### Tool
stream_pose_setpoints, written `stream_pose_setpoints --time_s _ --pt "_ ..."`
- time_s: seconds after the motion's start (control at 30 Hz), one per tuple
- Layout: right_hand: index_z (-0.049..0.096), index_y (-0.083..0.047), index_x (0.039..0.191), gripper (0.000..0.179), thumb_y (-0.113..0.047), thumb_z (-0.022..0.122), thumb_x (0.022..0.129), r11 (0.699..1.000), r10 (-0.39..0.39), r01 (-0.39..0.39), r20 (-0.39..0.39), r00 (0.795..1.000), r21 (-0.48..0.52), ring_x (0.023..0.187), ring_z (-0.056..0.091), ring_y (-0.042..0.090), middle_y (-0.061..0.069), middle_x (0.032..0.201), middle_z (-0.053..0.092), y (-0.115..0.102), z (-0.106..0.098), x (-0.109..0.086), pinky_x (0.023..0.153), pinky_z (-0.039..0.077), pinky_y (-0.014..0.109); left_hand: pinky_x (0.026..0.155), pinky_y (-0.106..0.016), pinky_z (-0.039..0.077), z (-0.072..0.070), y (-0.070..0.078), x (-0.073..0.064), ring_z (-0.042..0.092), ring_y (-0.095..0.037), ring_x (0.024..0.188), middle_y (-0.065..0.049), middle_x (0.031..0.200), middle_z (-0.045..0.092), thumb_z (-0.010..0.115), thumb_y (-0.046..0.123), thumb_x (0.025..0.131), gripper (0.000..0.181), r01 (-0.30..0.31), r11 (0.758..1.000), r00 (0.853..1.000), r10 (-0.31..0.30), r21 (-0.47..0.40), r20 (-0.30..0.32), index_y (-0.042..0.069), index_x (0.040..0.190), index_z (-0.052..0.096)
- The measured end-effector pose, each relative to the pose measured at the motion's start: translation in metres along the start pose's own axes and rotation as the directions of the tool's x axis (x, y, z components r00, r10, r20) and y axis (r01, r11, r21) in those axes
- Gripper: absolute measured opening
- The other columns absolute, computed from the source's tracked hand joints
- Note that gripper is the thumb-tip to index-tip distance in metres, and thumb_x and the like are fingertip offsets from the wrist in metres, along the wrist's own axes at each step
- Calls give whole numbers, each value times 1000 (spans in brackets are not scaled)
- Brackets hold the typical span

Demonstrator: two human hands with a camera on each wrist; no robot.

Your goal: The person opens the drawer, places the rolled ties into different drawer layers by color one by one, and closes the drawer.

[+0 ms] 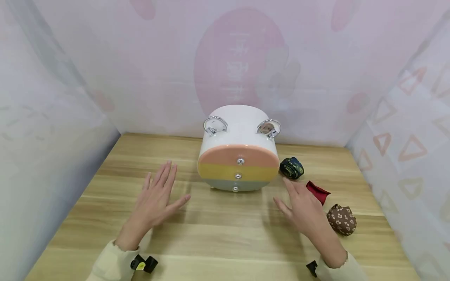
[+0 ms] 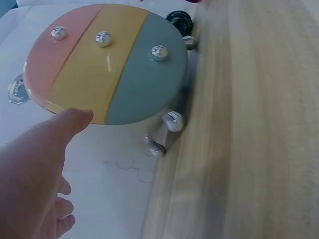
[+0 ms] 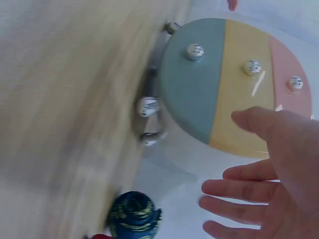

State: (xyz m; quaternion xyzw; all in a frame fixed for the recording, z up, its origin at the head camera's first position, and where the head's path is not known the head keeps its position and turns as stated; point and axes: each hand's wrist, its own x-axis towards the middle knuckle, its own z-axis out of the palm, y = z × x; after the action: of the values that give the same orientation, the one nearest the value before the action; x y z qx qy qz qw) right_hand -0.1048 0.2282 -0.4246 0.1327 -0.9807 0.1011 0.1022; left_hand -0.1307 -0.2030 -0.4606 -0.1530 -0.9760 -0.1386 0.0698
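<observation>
A white oval box [image 1: 239,121] with three drawer fronts in pink, yellow and grey-green, each with a silver knob, stands at the middle back of the table. Two round silver rings [image 1: 215,125] rise from its top like ears. My left hand [image 1: 154,201] is spread to the left of the box, apart from it and holding nothing. On the other side my right hand [image 1: 304,205] extends with straight fingers, also holding nothing. Close beyond its fingertips sits a rolled dark blue patterned tie [image 1: 291,168]. A dark red folded cloth [image 1: 318,192] lies just right of that hand.
Farther right is a rolled brown cloth with a pale flower pattern [image 1: 341,219]. The wooden table [image 1: 225,242] is bounded by pale printed curtains [image 1: 158,78] at the back and both sides.
</observation>
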Motion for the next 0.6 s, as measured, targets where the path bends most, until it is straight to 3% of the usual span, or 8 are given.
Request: stream_pose_setpoints --time_s 0.1,0.17,0.4,0.5,0.6 --pt "69 -2 132 52 -41 74 98 1000 0 1 -78 997 1 105 74 36 18 118 76 -8 -11 -1 74 66 51 132 -68 19 -7 3 4 16 -40 165 -16 179 8 57 64 101 105 -12 998 1000 11 -63 -13 3 170 6" --pt "73 -4 120 41 -37 77 96 1000 -16 19 -113 994 18 92 75 31 13 106 78 -13 -19 1 65 65 46 131 -66 22 -14 6 8 17 -42 164 -18 178 9 58 61 102 105 -17 994 999 14 -104 -30 3 170 3" --pt "75 -9 112 29 -35 76 97 990 -66 76 -82 994 118 85 73 22 5 96 78 -34 -38 15 70 62 40 130 -66 26 -35 20 25 19 -41 164 -15 178 11 58 60 103 100 -27 970 999 16 -243 -47 11 171 4" --pt "75 -11 102 25 -35 77 97 980 -101 118 -114 988 160 82 71 17 2 92 76 -40 -41 22 68 61 36 130 -67 26 -39 24 35 21 -39 163 -12 178 17 64 54 102 96 -55 930 998 37 -363 -57 17 172 9" --pt "74 -10 95 20 -29 81 94 956 -153 200 -216 964 213 79 72 14 1 86 76 -44 -39 30 67 62 34 130 -66 28 -37 26 46 25 -37 163 -10 177 24 75 42 99 95 -107 857 993 68 -504 -95 25 171 17"
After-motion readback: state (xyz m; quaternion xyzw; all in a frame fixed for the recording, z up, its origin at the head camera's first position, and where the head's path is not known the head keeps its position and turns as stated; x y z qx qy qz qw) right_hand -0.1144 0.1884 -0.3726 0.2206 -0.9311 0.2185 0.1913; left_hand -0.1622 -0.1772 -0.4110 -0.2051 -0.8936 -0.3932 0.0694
